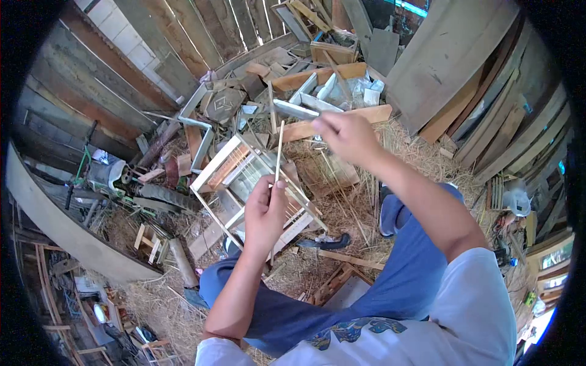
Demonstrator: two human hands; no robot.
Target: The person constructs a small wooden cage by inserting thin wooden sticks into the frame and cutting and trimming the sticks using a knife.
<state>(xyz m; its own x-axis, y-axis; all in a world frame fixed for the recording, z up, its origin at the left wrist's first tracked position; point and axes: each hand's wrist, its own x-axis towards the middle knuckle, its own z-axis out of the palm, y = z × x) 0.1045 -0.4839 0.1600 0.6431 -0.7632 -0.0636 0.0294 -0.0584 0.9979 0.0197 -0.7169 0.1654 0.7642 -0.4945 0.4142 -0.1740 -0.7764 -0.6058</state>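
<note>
My left hand (265,207) is closed around a thin, pale wooden stick (280,146), which points up and away from me. Just beyond and below that hand, a wooden frame with thin parallel slats (215,163) stands tilted on the ground between my legs. My right hand (347,135) is raised to the right of the stick, apart from it, with fingers curled closed. Whatever it may hold is hidden or too small to make out. A tool with a dark curved handle (334,243) lies on the ground near the frame's right corner.
Scrap boards (332,125) and white-edged pieces are heaped ahead. Large panels (448,55) lean at the right. A green-framed wheeled machine (113,171) stands left, behind a long curved board (73,226). Straw (152,305) covers the ground. An open wooden box (348,290) sits near my legs.
</note>
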